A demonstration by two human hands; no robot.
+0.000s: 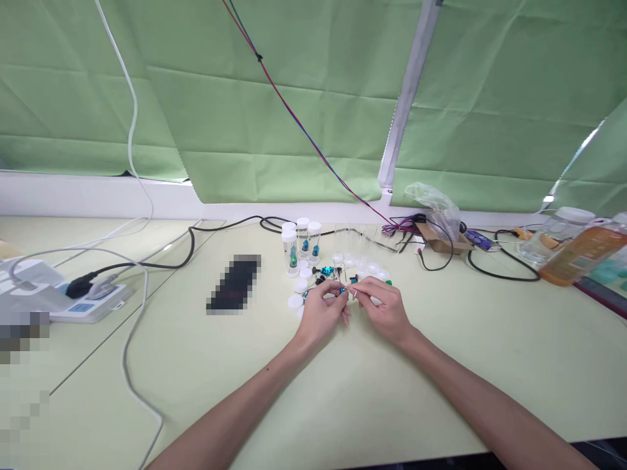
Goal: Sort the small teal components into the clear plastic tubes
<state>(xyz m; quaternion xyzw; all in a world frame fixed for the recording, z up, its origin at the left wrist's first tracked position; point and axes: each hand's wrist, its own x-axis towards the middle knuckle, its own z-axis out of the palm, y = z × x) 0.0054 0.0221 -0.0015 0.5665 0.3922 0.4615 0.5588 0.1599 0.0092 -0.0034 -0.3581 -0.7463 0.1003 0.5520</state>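
Observation:
My left hand [321, 313] is closed in a pinch on a small blue part [343, 291], whose exact kind is too small to tell. Close beside it, my right hand [385, 308] pinches something thin and pale [354, 294] against that part. Just beyond my fingers lie loose blue and black parts [327, 270], some with thin wire-like legs. White round caps [295, 301] are scattered around them. Behind stand several clear vials with white lids, among them a front vial [292, 258] holding green and blue pieces and a right-hand vial [314, 247] with a blue piece.
A dark pixelated rectangle [234, 284] lies left of the vials. A power strip [93, 303] and cables occupy the far left. Clear tubes [369, 238] rest at the back. Rightward are a cardboard box [443, 243] with a plastic bag, a jar [551, 238] and an orange bottle [582, 251].

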